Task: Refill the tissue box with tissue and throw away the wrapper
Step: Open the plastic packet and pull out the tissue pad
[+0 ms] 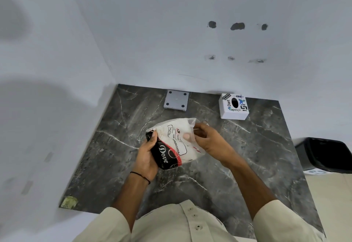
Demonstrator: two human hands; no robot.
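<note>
A pack of white tissue in a clear plastic wrapper with black and red print is held above the middle of the dark marble table. My left hand grips its near, black end. My right hand holds the far right end, thumb pressed on the wrapper's clear top. The white tissue box, covered in stickers and with a dark oval opening on top, stands at the back right of the table, apart from both hands.
A flat grey square lid or plate with dark corner dots lies at the back middle against the wall. A black bin stands on the floor beyond the table's right edge. White walls close the left and back.
</note>
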